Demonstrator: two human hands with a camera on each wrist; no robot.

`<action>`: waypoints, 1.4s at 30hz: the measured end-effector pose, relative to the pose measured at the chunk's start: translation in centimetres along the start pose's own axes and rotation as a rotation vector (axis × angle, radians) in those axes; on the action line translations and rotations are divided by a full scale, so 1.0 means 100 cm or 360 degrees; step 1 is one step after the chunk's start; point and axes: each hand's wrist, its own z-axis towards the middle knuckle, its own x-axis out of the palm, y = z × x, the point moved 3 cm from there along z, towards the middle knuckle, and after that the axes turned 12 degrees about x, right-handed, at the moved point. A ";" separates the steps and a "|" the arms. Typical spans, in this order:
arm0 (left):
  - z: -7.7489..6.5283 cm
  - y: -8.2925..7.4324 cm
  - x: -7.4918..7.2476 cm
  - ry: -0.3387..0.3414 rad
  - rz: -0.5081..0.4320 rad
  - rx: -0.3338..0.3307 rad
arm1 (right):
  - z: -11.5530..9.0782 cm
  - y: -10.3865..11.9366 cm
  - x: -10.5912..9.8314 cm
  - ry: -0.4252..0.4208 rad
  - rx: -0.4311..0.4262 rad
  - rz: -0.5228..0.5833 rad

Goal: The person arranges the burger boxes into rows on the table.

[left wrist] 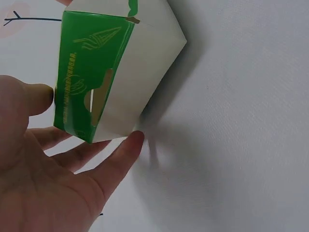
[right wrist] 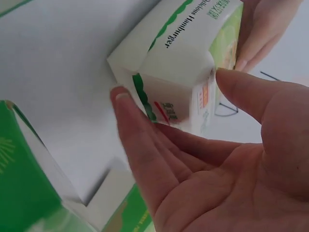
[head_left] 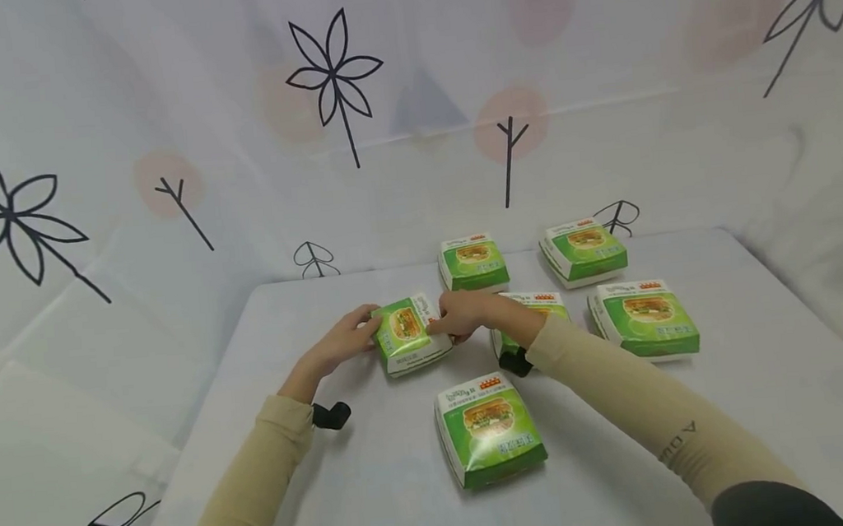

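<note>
A green and white hamburger box [head_left: 403, 327] with a burger picture on its lid is between both hands at the left of the group of boxes. My left hand [head_left: 342, 340] grips its left side; in the left wrist view the thumb lies at the green side of the box [left wrist: 91, 63] and the fingers reach round behind and below. On the opposite side my right hand [head_left: 463, 312] holds the box, thumb on the lid edge and fingers along the white side wall, as the right wrist view shows. The box is tilted, with a shadow on the white table beneath.
Several like boxes lie on the white table [head_left: 364, 482]: one box in front [head_left: 490, 431], one half hidden under the right forearm [head_left: 543, 299], a back box [head_left: 473, 262], and two to the right, a far box [head_left: 584, 252] and a nearer box [head_left: 647, 321]. A patterned curtain [head_left: 416, 197] stands behind.
</note>
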 end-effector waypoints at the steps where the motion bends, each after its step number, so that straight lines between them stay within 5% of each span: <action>1: -0.001 0.000 -0.001 -0.0006 -0.0008 -0.0007 | 0.000 0.001 -0.001 0.0002 -0.0003 -0.0005; 12: -0.030 -0.003 0.004 -0.0182 -0.0058 -0.0201 | 0.008 -0.001 -0.006 -0.0018 -0.0021 0.0110; 22: -0.013 -0.012 0.006 -0.0039 -0.0083 -0.0107 | -0.003 0.002 0.004 0.0014 0.0032 0.0098; 34: -0.026 -0.010 0.005 0.0076 -0.0081 -0.0096 | -0.007 -0.003 -0.009 -0.0031 0.0016 0.0002; 42: -0.022 -0.009 0.006 0.0127 -0.0022 -0.0107 | -0.003 0.000 -0.006 -0.0025 -0.0023 -0.0148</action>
